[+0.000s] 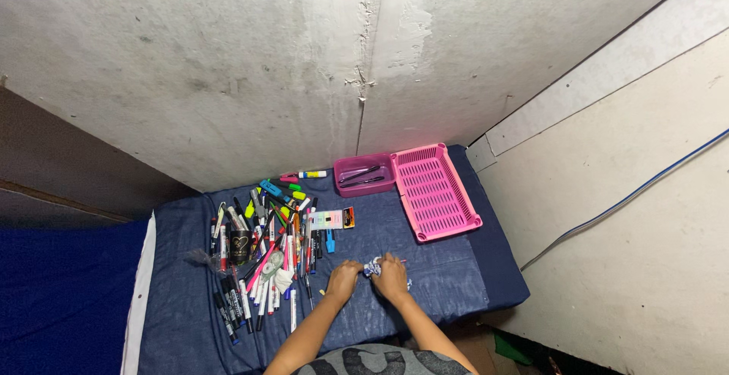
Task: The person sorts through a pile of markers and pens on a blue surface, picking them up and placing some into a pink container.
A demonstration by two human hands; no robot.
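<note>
Where the blue cloth (pixel 425 269) covers the mattress, lower centre: pen pile (pixel 262 250) at left, long axes mostly top-to-bottom. Left hand (pixel 343 280) and right hand (pixel 392 276), fingers curled, pinch a small white-blue item (pixel 371 267) btwn them; its axis can't be told. Pink box (pixel 364 174), pink tray (pixel 435 191) upper right. Concrete wall (pixel 304 56) behind.

My hands rested on matt blue cloth (pixel 425 246); the pink tray (pixel 435 190) looked like smooth, perforated plastic, the pens (pixel 262 250) glossy plastic, the wall (pixel 304 64) rough, stained plaster.
</note>
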